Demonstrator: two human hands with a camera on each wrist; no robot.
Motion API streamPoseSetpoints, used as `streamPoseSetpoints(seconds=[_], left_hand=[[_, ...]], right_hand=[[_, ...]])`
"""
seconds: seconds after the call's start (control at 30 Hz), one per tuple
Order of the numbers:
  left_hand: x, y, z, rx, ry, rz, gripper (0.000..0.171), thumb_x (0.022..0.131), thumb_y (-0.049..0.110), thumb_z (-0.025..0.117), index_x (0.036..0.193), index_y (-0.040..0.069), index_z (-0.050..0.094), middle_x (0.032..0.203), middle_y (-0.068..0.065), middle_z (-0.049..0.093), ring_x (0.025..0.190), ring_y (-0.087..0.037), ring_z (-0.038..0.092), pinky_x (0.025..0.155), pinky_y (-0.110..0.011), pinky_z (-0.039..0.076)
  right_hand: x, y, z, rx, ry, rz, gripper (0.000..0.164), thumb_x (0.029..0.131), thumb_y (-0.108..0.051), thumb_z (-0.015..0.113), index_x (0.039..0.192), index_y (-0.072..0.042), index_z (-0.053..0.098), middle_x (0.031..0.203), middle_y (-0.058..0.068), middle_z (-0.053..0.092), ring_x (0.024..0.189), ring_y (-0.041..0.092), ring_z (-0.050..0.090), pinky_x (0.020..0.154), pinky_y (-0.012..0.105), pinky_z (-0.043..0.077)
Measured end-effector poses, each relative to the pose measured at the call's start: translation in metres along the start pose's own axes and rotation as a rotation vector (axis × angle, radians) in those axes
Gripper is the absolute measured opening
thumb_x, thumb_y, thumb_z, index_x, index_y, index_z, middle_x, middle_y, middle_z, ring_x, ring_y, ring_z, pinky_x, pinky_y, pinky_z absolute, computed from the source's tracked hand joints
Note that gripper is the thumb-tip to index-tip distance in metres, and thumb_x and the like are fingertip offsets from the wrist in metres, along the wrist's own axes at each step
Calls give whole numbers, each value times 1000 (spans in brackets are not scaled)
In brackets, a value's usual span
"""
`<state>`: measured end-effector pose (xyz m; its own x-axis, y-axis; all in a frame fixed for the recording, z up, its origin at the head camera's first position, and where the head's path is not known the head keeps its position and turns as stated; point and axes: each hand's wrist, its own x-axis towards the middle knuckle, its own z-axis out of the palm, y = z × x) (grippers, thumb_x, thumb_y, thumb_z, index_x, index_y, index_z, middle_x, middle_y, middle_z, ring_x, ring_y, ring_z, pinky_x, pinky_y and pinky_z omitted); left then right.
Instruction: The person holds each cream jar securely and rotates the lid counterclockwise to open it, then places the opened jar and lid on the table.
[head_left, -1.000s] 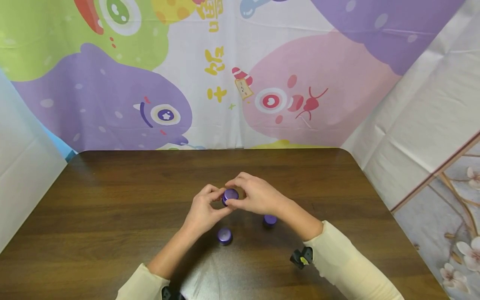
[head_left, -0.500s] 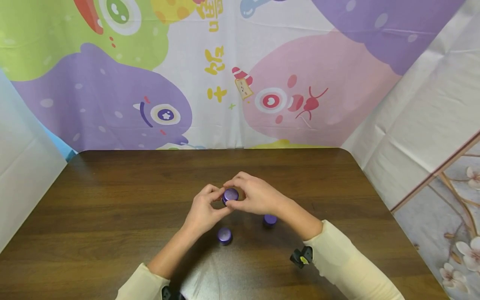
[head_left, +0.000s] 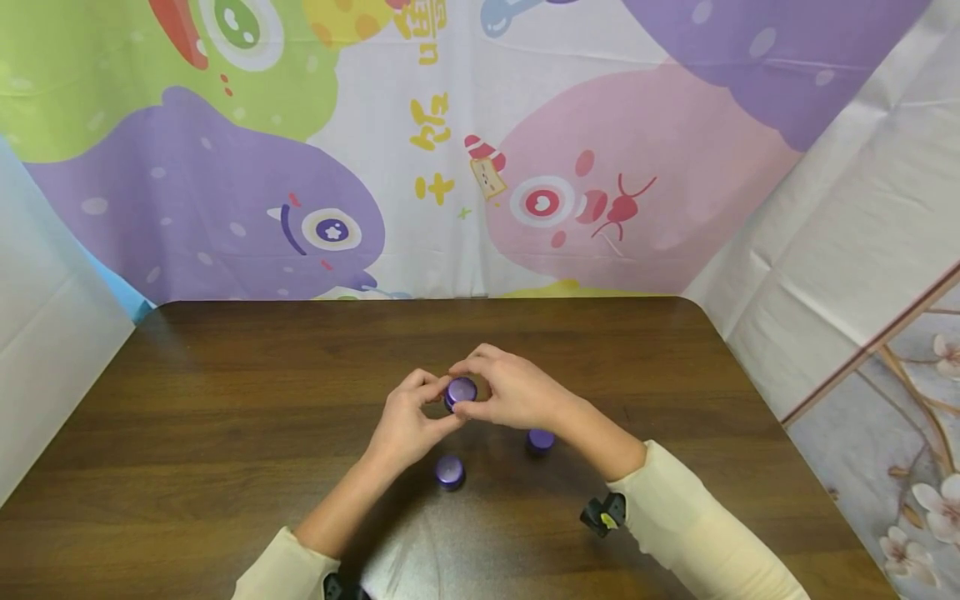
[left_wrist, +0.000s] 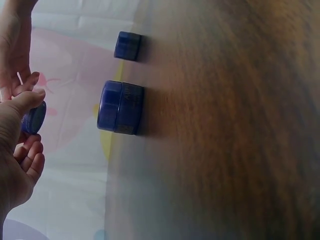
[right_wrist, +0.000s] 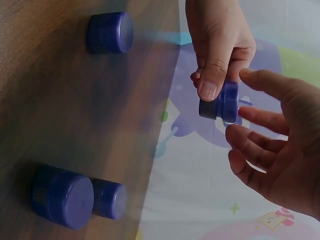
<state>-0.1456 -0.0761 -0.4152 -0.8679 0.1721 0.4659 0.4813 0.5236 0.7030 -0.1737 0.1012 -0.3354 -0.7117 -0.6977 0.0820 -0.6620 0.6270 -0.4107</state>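
Note:
Above the middle of the table, a small purple jar [right_wrist: 209, 108] is held between both hands. My left hand [head_left: 405, 423] pinches its lower part between thumb and fingers. Curved around the purple lid [head_left: 462, 389] are the thumb and fingers of my right hand [head_left: 519, 390]. In the right wrist view a thin gap shows between lid and jar body on one side; whether they are fully apart I cannot tell. The jar's inside is hidden. A closed purple jar [head_left: 449, 472] stands nearer the person, and another jar [head_left: 540, 440] stands beside the right forearm.
The right wrist view shows a further small jar [right_wrist: 111, 199] close behind a larger-looking jar [right_wrist: 65, 197]. All stand on the brown wooden table [head_left: 247, 417]. A cartoon-printed cloth [head_left: 450, 250] hangs at the table's far edge, with pale sheets at both sides.
Both hands and the held jar stay in place. The right fingertips shift only slightly around the lid. The jars on the table have not moved.

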Motion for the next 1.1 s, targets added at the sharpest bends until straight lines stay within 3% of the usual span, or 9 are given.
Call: streamPoseSetpoints(seconds=[0.17, 0.33, 0.47, 0.67, 0.9, 1.1], left_hand=[[0, 1, 0, -3, -8, -11, 41, 71, 15, 81, 107, 0, 69, 88, -5, 58, 83, -21, 61, 72, -39, 53], [0, 2, 0, -6, -1, -6, 40, 70, 12, 81, 107, 0, 70, 87, -4, 58, 82, -22, 61, 73, -36, 53], [0, 2, -1, 0, 4, -1, 40, 70, 13, 81, 107, 1, 70, 87, -4, 58, 82, -21, 60, 73, -37, 53], [0, 3, -2, -7, -8, -14, 41, 71, 15, 80, 108, 1, 69, 89, -4, 58, 84, -22, 61, 73, -38, 54], [-1, 3, -2, -6, -6, -15, 41, 71, 16, 81, 108, 1, 69, 88, -4, 58, 83, -23, 62, 73, -37, 54], [-1, 3, -2, 12, -5, -14, 39, 72, 17, 80, 106, 3, 70, 88, -3, 58, 83, -20, 62, 73, -30, 53]], right_hand=[[0, 0, -1, -13, 8, 14, 34, 82, -25, 70, 112, -9, 66, 96, 0, 60, 71, 9, 52, 63, 18, 43], [-1, 1, -1, 22, -33, -36, 38, 82, -17, 68, 118, -8, 62, 105, 3, 58, 73, 12, 55, 64, 17, 43], [-1, 1, -1, 17, -18, -27, 42, 82, -23, 70, 120, -8, 61, 108, 3, 58, 71, 9, 53, 64, 17, 43], [-1, 0, -2, 1, 10, -5, 35, 81, -25, 71, 113, -9, 65, 96, 1, 59, 70, 9, 52, 63, 18, 43], [-2, 2, -1, 39, -42, -37, 42, 81, -13, 66, 122, -10, 60, 110, 4, 56, 73, 13, 56, 63, 19, 44], [-2, 1, -1, -7, -2, -4, 40, 83, -26, 70, 118, -10, 62, 105, 2, 59, 68, 6, 48, 62, 18, 42]])
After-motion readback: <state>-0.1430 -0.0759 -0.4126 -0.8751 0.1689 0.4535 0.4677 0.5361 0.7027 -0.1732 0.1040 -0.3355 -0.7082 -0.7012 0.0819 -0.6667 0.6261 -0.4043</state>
